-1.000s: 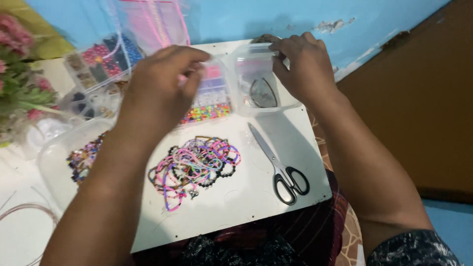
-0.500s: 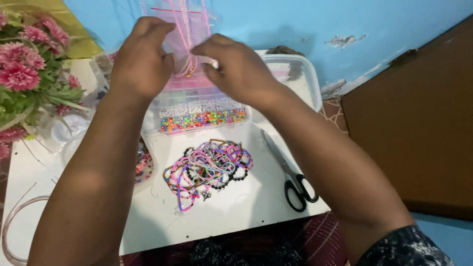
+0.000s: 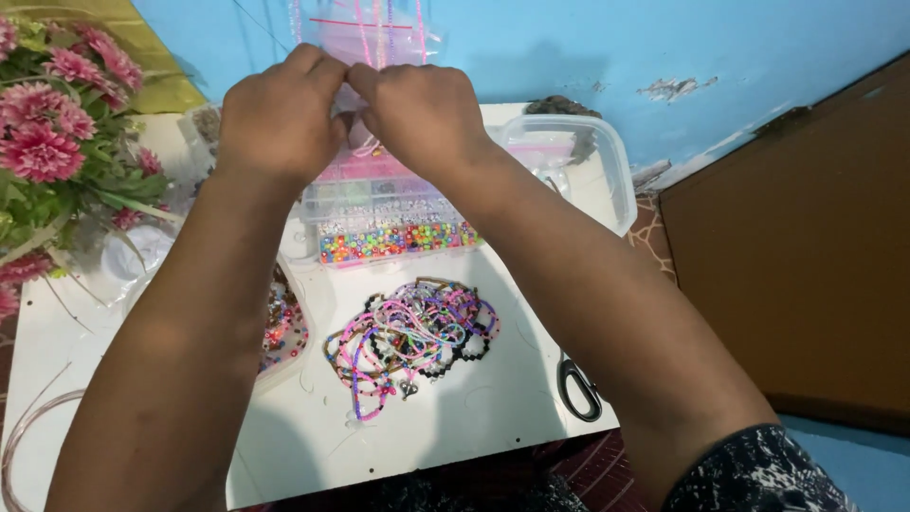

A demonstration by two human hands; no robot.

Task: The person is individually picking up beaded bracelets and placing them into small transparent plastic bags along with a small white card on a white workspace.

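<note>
Both hands meet above the bead box (image 3: 379, 213): left hand (image 3: 275, 118) and right hand (image 3: 417, 114) are closed, fingertips pinching the clear plastic bag (image 3: 374, 38) of pink strands, lifted off the desk (image 3: 455, 408) so it hangs free. Finished bracelets (image 3: 412, 337) lie just before the box; scissors (image 3: 576, 389) right of them.

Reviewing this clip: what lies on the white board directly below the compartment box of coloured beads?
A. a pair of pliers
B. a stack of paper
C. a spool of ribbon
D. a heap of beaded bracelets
D: a tangled heap of beaded bracelets in pink, purple and black lies on the white board, just below the bead box.
</note>
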